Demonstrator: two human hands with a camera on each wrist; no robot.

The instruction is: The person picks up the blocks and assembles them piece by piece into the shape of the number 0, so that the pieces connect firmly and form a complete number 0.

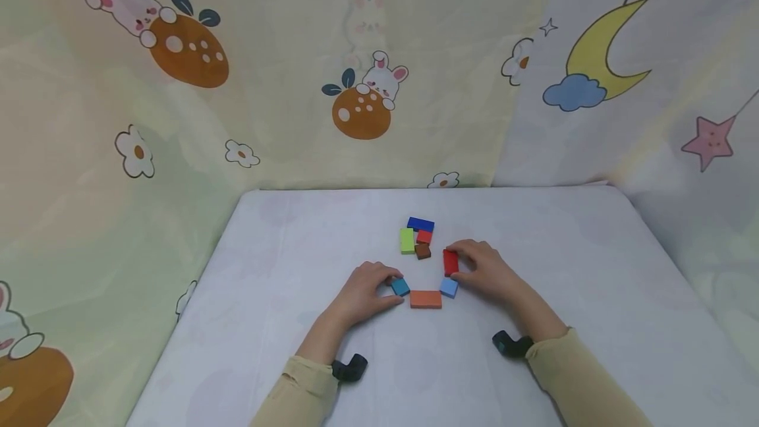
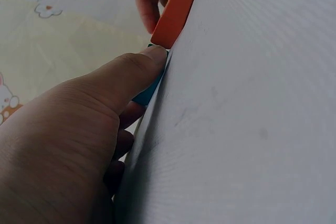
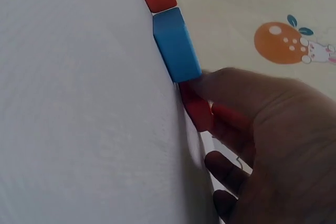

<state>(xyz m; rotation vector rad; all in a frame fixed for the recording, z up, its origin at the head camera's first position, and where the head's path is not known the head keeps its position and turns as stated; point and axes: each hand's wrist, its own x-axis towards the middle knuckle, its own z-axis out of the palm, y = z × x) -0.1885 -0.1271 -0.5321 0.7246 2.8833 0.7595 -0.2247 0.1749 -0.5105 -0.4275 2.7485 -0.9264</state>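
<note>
In the head view, my left hand holds a teal block between thumb and fingers. The thumb partly covers that block in the left wrist view. My right hand pinches a red rectangular block by its two ends. Between the hands lies an orange rectangular block, with the teal block at its left corner. At its right end sits a light blue block, which also meets the lower end of the red block. These blocks form a curved row on the white tabletop.
Behind the row lies a cluster: a dark blue block, a lime green block, a small red block and a brown block. A patterned cloth hangs behind the white table.
</note>
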